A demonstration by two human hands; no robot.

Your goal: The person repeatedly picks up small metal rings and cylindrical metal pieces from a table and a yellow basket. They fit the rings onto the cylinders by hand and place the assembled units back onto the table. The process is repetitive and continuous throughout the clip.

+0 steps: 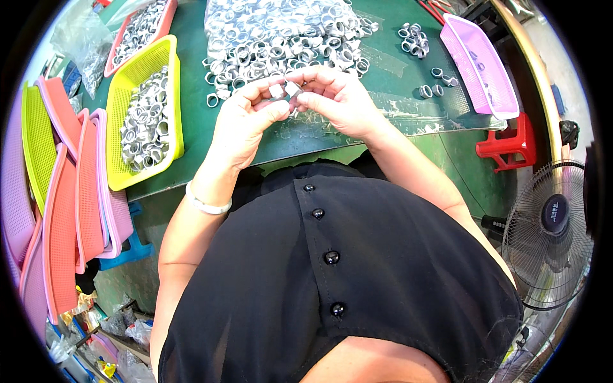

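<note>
Above the near edge of the green table (396, 102), my two hands are close together, fingertips almost meeting. My left hand (246, 118) pinches a small grey ring-shaped part (276, 91) between thumb and fingers. Beside it, another grey ring-shaped part (292, 89) with a flat face is pinched in my right hand (345, 105). My fingers cover much of both parts. Just beyond my hands spreads a big heap of similar grey rings (281, 48), its far portion under clear plastic.
A yellow-green basket (175, 115) of rings and a red basket (115, 54) are at left, beside stacked empty baskets (60, 223). Small ring groups (414, 39) lie right, near a pink basket (476, 32). A red stool (507, 143) and a fan (549, 236) stand at right.
</note>
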